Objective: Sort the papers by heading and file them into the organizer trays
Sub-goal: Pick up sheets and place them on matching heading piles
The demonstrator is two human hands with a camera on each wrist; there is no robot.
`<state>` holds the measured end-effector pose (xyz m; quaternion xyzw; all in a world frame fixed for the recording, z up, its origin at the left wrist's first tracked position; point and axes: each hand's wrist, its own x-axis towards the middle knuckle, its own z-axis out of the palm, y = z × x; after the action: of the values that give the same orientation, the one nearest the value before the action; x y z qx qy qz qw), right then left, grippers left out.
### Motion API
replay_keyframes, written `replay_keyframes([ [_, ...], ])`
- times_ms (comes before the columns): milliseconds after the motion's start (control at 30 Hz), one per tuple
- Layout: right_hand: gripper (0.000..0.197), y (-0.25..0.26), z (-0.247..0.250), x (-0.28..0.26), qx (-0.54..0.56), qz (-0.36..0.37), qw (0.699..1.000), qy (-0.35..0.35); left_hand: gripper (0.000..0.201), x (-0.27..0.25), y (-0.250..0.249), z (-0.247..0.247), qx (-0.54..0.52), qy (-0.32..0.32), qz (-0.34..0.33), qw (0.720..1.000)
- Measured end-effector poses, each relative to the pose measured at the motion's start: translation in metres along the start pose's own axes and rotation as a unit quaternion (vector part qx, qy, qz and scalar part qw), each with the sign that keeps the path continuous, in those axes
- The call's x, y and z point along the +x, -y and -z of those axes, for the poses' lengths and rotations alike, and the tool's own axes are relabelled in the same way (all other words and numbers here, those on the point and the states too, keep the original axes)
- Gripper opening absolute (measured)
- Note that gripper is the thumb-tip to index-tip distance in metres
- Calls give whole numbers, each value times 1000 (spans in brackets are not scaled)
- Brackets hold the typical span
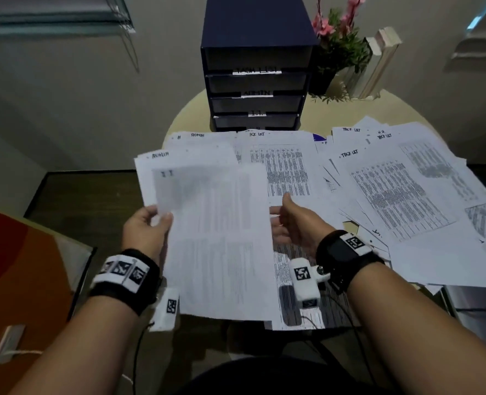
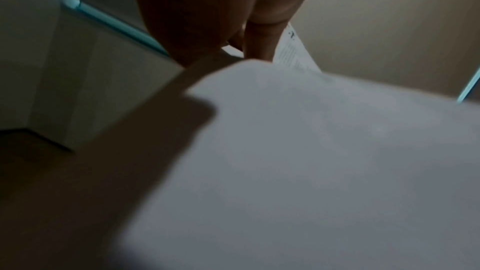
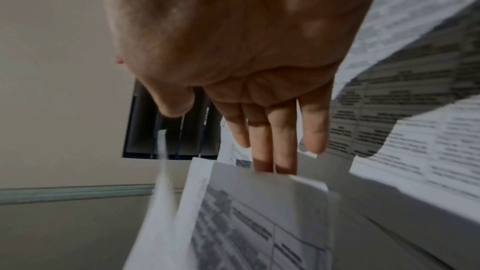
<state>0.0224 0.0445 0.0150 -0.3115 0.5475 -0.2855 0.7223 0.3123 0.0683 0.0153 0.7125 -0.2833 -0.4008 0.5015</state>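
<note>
Meanwhile, a sheet point(image 1: 219, 238) is pinched at its edge by the left hand point(image 1: 147, 226); the right hand point(image 1: 296, 223), fingers straight, is held beside it above papers point(image 1: 401, 195).

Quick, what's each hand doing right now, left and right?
Left hand: grips the held sheet at its left edge, thumb on top.
Right hand: open, fingers straight beside the sheet's right edge, holding nothing.

Pink-flowered plant point(image 1: 339, 41), books point(image 1: 378, 64), orange chair point(image 1: 16, 269)
</note>
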Motion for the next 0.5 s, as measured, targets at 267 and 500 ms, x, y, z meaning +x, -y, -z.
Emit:
replay_keyframes([
  [267, 32, -45, -3, 14, -321, 17, 940, -110, 30, -9, 57, -7, 129, 54, 126, 982],
  [500, 17, -45, 2, 24, -437, 69, 874, -204, 94, -11, 44, 0, 130, 33, 109, 985],
])
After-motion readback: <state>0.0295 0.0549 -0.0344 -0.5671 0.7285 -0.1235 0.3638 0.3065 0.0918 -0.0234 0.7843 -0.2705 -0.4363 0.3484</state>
